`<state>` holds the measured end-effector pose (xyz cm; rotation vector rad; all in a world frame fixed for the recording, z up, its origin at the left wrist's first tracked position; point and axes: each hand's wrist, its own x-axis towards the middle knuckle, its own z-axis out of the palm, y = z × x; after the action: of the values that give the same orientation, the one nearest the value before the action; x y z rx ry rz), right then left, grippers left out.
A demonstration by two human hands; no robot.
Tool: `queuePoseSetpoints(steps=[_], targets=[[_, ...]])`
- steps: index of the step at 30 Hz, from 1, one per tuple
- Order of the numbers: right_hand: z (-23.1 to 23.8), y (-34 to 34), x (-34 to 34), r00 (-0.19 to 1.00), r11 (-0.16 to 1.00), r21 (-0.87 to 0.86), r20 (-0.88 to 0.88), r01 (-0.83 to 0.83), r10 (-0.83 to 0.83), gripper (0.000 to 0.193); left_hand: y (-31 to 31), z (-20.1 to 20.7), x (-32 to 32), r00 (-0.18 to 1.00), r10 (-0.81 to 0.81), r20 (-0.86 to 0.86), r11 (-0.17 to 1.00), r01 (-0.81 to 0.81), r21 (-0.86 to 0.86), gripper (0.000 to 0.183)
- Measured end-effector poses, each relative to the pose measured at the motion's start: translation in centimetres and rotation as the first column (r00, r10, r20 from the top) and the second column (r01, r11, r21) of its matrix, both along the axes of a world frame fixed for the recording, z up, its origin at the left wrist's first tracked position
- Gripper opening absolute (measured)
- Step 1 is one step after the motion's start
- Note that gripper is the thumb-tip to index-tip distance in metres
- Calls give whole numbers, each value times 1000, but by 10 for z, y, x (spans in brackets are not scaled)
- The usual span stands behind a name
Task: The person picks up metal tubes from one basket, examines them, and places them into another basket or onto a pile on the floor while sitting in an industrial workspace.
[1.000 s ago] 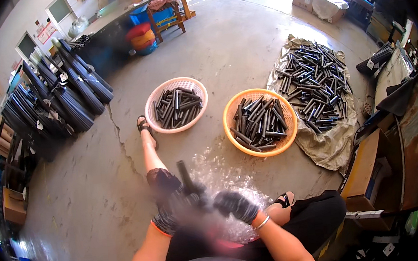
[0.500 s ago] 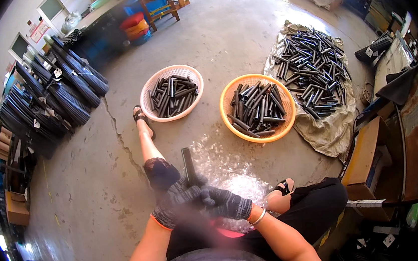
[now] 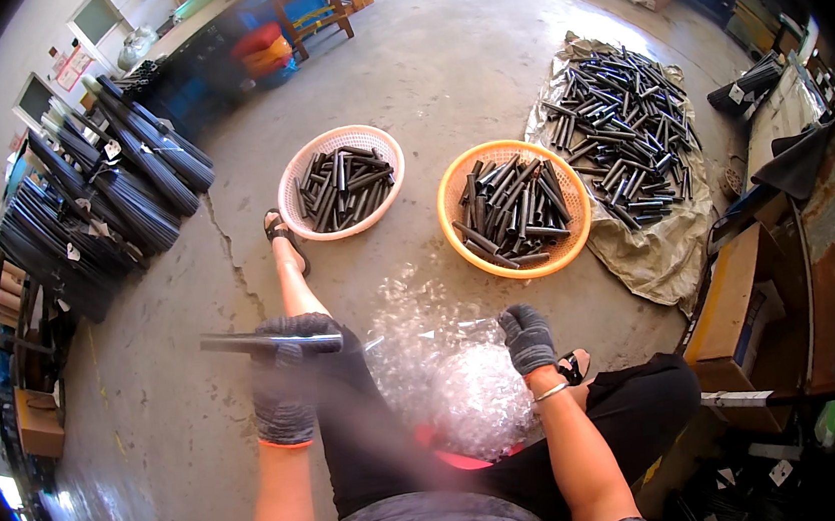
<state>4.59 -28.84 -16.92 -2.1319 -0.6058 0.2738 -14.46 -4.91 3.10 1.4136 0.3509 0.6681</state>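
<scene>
My left hand [image 3: 289, 388], in a dark grey knit glove with an orange cuff, is closed around a short black tube [image 3: 229, 342]. The tube lies nearly level over my left knee, its shiny end toward the right. Off to the right, my gloved right hand [image 3: 528, 338] has its fingers curled; whatever they may hold is hidden. A fluffy heap of clear plastic scraps [image 3: 481, 395] spreads between my legs, with something pinkish red [image 3: 457, 461] showing beneath it. Part of the picture over my left thigh is smeared.
Ahead stand a pale pink basket [image 3: 288, 195] and an orange basket [image 3: 448, 219], both holding black tubes. More tubes [image 3: 626, 130] lie piled on a tarp [image 3: 655, 273]. Bundles of long dark rods [image 3: 125, 193] lean at left. A cardboard box [image 3: 729, 306] is at right.
My hands have come apart. The left has moved left with the tube, which has turned from upright to nearly level. The right has gone right and slightly forward, exposing the plastic heap.
</scene>
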Motion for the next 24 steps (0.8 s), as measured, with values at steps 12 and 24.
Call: queuePoseSetpoints(steps=[12,24], targets=[[76,35,-54,488,758,652,-652,-29,580,20,-40,15,13,975,-185,-123,982,181,-49,24],[155,33,-59,441,655,747,-552,-117,708,88,-72,-4,15,938,-285,-199,953,300,49,21]])
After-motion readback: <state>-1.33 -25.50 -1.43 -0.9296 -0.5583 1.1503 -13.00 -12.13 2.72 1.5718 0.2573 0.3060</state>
